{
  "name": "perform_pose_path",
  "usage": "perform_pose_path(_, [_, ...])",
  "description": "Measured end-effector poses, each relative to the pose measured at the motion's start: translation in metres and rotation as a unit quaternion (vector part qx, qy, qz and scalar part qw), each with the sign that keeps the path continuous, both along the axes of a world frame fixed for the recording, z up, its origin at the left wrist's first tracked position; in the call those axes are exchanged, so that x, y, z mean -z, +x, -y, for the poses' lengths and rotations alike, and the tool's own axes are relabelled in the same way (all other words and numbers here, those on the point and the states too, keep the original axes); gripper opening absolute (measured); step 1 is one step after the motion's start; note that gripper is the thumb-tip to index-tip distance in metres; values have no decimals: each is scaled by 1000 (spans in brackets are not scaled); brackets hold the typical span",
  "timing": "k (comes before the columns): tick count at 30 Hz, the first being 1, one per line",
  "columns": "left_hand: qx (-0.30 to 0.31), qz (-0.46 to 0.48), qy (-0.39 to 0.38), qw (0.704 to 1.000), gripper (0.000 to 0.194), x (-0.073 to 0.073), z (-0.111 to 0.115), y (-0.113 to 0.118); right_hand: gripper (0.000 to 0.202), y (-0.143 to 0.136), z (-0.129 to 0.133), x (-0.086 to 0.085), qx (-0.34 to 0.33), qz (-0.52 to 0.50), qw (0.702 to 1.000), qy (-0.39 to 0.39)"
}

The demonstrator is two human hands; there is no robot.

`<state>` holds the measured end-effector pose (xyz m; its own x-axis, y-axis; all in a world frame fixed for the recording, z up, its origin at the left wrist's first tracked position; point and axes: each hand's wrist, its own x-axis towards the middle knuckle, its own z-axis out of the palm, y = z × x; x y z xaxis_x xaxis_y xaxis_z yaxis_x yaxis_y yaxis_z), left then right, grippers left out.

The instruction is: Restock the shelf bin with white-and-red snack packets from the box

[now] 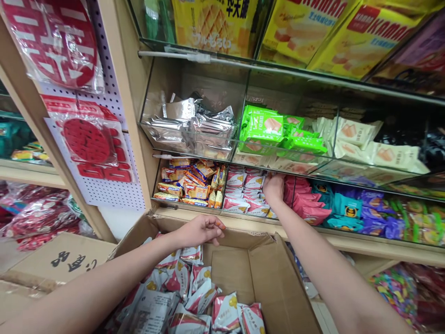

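My left hand (202, 231) hangs over the far rim of an open cardboard box (231, 269), its fingers loosely curled with nothing visible between them. White and pink snack packets (200, 297) lie in the box. On the bottom shelf, my right hand (274, 188) reaches into the bin of similar white and pink packets (245, 190), at its right side beside the pink packets (309, 202). The fingertips of that hand are hidden inside the bin, and whatever they touch cannot be seen.
Orange snack packets (194, 183) fill the bin at the left. Above, a glass-fronted shelf holds silver packets (198, 125) and green packets (266, 127). A closed carton (62, 260) stands left of the box. Red decorations (88, 141) hang on a pegboard.
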<state>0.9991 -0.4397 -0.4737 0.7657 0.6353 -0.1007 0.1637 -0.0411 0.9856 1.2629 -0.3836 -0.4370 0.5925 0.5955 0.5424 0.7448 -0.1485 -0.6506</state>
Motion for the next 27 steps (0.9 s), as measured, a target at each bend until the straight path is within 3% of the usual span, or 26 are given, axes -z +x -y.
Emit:
perform_pose_path(4, [13,-2,28,1000,36,5,-2,-2,38,-4,12,-5,50,44,997,-46])
perform_pose_path(9, [23,-9,59,998,32,7,-3,-4,33,-9,43,-11,56,125,986,-100])
perform_pose_path(15, [28,-12,70,997,29,7,-2,-4,32,-12,73,-15,50,321,926,-193])
perform_pose_path(20, [22,-18,72,997,26,7,0,-3,26,-11,75,-24,76,371,895,-237])
perform_pose_path(27, [18,-26,77,997,20,8,2,-2,27,-9,62,-32,53,447,849,-277])
